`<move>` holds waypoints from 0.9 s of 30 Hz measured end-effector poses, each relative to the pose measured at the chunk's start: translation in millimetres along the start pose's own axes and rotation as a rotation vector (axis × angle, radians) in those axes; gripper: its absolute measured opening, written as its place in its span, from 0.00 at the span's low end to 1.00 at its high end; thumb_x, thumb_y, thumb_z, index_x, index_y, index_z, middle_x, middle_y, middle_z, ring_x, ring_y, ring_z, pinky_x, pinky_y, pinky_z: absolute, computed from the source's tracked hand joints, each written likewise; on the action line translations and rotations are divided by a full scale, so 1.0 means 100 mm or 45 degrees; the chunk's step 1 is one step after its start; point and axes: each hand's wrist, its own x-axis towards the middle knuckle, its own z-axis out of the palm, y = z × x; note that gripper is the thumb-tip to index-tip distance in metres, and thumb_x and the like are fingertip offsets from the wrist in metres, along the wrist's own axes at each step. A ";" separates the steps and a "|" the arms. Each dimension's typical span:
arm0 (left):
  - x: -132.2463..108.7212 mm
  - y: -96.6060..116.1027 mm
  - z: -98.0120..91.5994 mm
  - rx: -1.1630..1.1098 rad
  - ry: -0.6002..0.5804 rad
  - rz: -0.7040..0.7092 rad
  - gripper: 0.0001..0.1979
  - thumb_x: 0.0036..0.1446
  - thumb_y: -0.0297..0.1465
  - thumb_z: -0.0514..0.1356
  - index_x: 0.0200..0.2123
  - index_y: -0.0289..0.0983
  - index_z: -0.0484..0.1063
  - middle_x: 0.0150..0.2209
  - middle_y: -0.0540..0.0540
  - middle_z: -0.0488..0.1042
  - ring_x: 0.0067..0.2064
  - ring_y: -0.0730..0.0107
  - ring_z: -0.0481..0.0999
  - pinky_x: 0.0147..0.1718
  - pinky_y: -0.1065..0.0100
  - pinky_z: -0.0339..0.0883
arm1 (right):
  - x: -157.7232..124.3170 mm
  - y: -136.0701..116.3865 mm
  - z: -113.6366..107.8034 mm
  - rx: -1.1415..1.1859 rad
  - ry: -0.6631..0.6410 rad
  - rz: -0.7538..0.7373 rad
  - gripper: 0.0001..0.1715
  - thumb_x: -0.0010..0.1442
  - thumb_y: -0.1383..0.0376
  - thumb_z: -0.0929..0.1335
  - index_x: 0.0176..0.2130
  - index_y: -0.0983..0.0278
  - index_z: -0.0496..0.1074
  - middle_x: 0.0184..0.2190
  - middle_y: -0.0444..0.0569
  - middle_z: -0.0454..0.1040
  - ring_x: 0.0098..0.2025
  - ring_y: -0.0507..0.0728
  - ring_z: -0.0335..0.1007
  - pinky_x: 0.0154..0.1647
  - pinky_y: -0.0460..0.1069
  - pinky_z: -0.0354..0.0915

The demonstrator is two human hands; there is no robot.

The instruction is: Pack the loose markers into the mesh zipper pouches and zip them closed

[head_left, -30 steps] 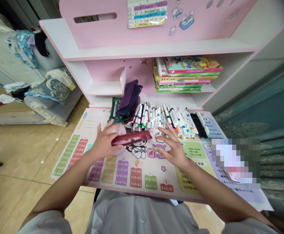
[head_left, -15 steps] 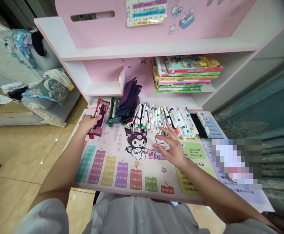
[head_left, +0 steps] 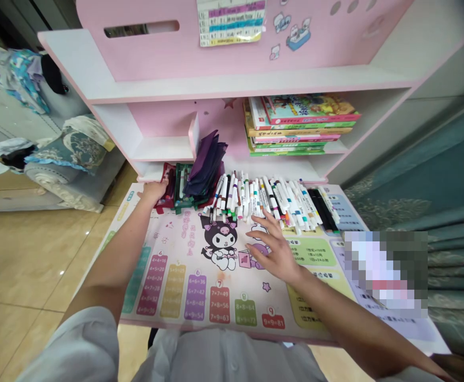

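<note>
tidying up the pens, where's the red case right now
Head view: the red case is at the back left of the desk mat, below the small shelf, against the green case, with the left hand touching its left side.

A child's room at home: pink study desk [head_left: 232, 87], multiplication mat [head_left: 200, 276], storybooks [head_left: 295, 124], sofa [head_left: 64, 159].

desk mat [head_left: 232, 284] multiplication tables, "7×7=49", "8×8=64", "9×9=81"
</note>
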 end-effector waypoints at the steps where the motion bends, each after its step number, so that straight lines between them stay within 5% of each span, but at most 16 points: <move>1: -0.01 0.01 0.00 0.011 -0.004 -0.026 0.36 0.61 0.54 0.52 0.55 0.30 0.74 0.62 0.18 0.68 0.65 0.21 0.62 0.55 0.28 0.57 | 0.00 0.00 0.01 -0.002 0.000 -0.001 0.12 0.62 0.65 0.71 0.47 0.54 0.72 0.60 0.53 0.71 0.74 0.73 0.50 0.65 0.75 0.63; 10: -0.14 0.02 -0.01 0.021 0.061 -0.065 0.43 0.59 0.56 0.55 0.60 0.22 0.66 0.68 0.14 0.55 0.73 0.26 0.46 0.62 0.28 0.48 | 0.09 -0.10 0.17 -0.167 -0.114 -0.156 0.10 0.63 0.66 0.70 0.45 0.56 0.71 0.57 0.55 0.74 0.71 0.71 0.57 0.66 0.74 0.58; 17: -0.51 0.28 -0.12 -0.095 0.381 0.224 0.23 0.66 0.46 0.49 0.48 0.39 0.77 0.67 0.34 0.65 0.74 0.40 0.48 0.66 0.30 0.44 | 0.15 -0.13 0.32 -0.199 -0.050 -0.293 0.08 0.63 0.66 0.69 0.44 0.60 0.72 0.55 0.56 0.76 0.70 0.69 0.60 0.69 0.70 0.55; 23: -0.79 0.78 -0.27 -0.067 0.126 0.475 0.31 0.67 0.53 0.44 0.34 0.40 0.79 0.62 0.40 0.72 0.71 0.39 0.55 0.66 0.30 0.46 | 0.14 -0.09 0.28 -0.141 0.065 -0.247 0.12 0.61 0.69 0.70 0.46 0.59 0.72 0.55 0.57 0.74 0.71 0.69 0.57 0.68 0.71 0.56; 27: -0.80 0.96 -0.24 0.098 0.034 0.435 0.31 0.61 0.57 0.51 0.42 0.38 0.80 0.63 0.35 0.70 0.72 0.33 0.53 0.66 0.30 0.48 | 0.14 -0.06 0.23 -0.110 0.096 -0.231 0.12 0.62 0.69 0.70 0.46 0.58 0.71 0.56 0.56 0.74 0.71 0.70 0.57 0.65 0.71 0.61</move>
